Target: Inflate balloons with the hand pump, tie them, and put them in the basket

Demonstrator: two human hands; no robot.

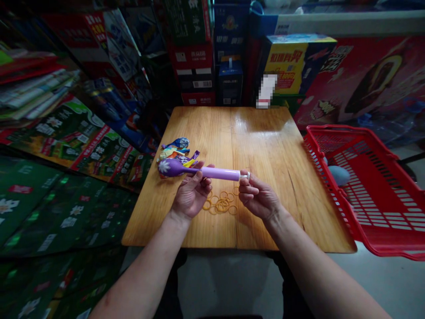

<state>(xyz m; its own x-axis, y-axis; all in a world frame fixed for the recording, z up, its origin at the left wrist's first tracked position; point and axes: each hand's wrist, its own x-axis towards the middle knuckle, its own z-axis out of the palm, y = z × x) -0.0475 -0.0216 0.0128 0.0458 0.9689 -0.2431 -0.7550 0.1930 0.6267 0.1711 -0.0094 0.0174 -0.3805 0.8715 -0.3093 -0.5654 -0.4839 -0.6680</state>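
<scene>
Between my hands lies a purple balloon pump [221, 173], held level above the wooden table [262, 146]. My left hand [191, 195] pinches the neck of a dark purple balloon [174, 167] where it meets the pump's nozzle end. The balloon looks slightly filled and has a white flower print at its tip. My right hand [260, 195] grips the white handle [245, 175] at the pump's other end, which is pushed nearly all the way in. Several yellow rubber bands [222, 204] are spread on the table below the pump. A pile of uninflated balloons [172, 153] lies behind the purple balloon.
To the right stands a red plastic basket [365, 133] with a bluish balloon [339, 175] inside. Green drink cartons [29, 204] are stacked along the left. More boxes [195, 57] and a yellow and blue carton [287, 66] stand behind the table.
</scene>
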